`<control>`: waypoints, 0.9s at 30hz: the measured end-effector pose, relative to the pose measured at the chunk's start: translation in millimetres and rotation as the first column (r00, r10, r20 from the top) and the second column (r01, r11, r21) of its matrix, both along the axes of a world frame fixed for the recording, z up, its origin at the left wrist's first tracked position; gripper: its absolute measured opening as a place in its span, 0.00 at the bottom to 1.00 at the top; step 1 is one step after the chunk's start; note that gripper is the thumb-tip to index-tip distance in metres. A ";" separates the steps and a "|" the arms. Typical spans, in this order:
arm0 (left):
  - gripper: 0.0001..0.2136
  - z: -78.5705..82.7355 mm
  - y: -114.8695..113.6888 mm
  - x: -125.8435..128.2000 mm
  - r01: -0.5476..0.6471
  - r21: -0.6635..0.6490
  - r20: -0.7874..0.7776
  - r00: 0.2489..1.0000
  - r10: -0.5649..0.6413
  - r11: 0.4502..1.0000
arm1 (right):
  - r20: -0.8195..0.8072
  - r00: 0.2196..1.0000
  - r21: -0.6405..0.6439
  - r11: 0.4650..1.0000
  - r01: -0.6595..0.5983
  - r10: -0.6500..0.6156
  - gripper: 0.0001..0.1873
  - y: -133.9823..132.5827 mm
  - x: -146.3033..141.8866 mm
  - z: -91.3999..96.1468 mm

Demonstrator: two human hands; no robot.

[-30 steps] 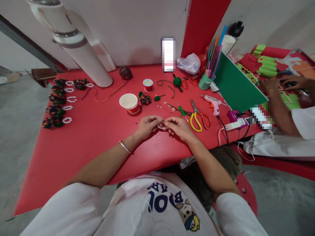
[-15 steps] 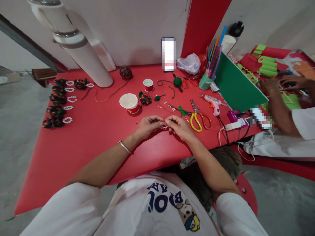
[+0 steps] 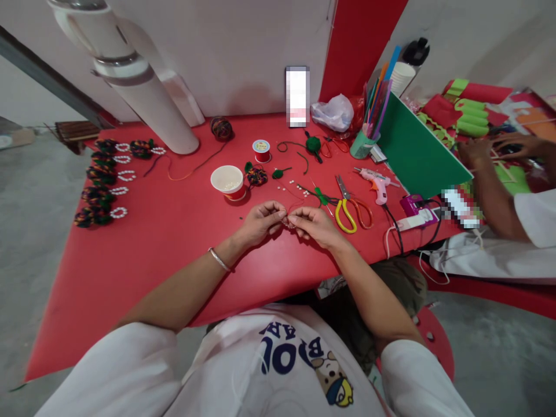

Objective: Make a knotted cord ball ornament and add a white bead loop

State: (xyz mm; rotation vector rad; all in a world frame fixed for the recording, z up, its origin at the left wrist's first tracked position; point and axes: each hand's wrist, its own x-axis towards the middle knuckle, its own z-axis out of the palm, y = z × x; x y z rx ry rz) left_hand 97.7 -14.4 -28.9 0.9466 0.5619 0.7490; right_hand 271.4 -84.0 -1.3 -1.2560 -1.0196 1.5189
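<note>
Thumb and fingers of my left hand (image 3: 263, 223) pinch one side of a short string of white beads (image 3: 288, 223). The other side is pinched by my right hand (image 3: 316, 226), whose fingertips almost meet the left ones. Most of the beads are hidden by the fingers. Thin red thread (image 3: 297, 202) runs from the fingertips up over the table. Loose white beads (image 3: 306, 193) lie just beyond my hands, near a small green-handled tool (image 3: 320, 196). Scissors (image 3: 346, 209) with yellow and orange handles rest right of my right hand. A paper cup (image 3: 227, 178) holding beads stands beyond my left hand.
A red thread spool (image 3: 261, 152), yarn ball (image 3: 221, 128) and dark yarn piece (image 3: 257, 176) sit farther back. Left are yarn pieces with bead loops (image 3: 119, 213) and a tall white flask (image 3: 152, 98). Right are a pink glue gun (image 3: 377, 184), green board (image 3: 421, 147) and another person's hands (image 3: 516, 147).
Both hands stay together at nearly the same spot. The fingers have shifted slightly on the bead string, and fewer beads show between them now.
</note>
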 end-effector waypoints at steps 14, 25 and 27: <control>0.21 3.5 1.5 -0.6 -0.002 -0.037 -0.001 1.000 0.002 0.999 | -0.148 0.988 -0.002 0.999 0.049 -0.048 0.23 2.1 4.6 -2.4; 0.20 7.1 -0.1 0.8 -0.036 -0.059 -0.063 0.997 0.033 0.998 | -0.262 0.954 -0.053 0.989 0.135 -0.144 0.26 6.0 -2.6 -3.4; 0.20 6.8 -0.6 1.2 -0.043 -0.063 -0.084 0.996 0.037 0.997 | -0.244 0.954 -0.064 0.985 0.162 -0.173 0.27 7.4 -5.3 -6.0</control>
